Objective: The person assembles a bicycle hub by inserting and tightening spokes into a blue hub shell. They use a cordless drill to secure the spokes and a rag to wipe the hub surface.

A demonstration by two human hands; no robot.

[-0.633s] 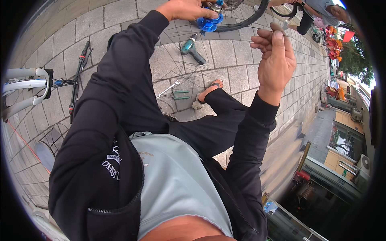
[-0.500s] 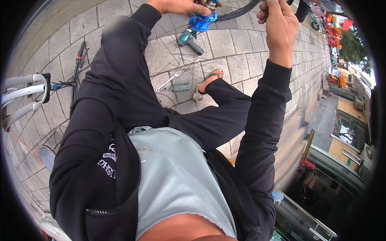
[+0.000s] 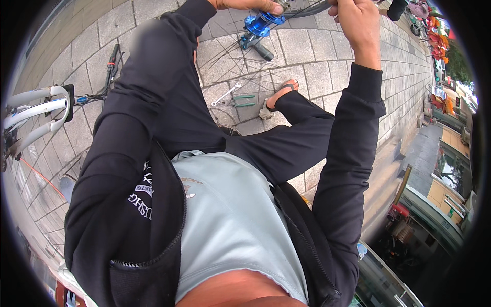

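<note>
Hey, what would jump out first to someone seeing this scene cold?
Probably the bright blue wheel hub near the top, with thin spokes fanning down over the grey paving, held at the left hand. The right hand is raised beside it. On the paving below lie a wrench and green-handled pliers, with a white bicycle frame at far left.

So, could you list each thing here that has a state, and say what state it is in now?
Left hand: closed on the wheel at the blue hub.
Right hand: raised, gripping the wheel rim.
Blue hub: held up above the paving, spokes attached.
Wheel rim: held up, mostly out of frame.
Wrench: lying flat on the paving.
Green-handled pliers: lying beside the wrench.
White bicycle frame: lying on the ground.
</note>
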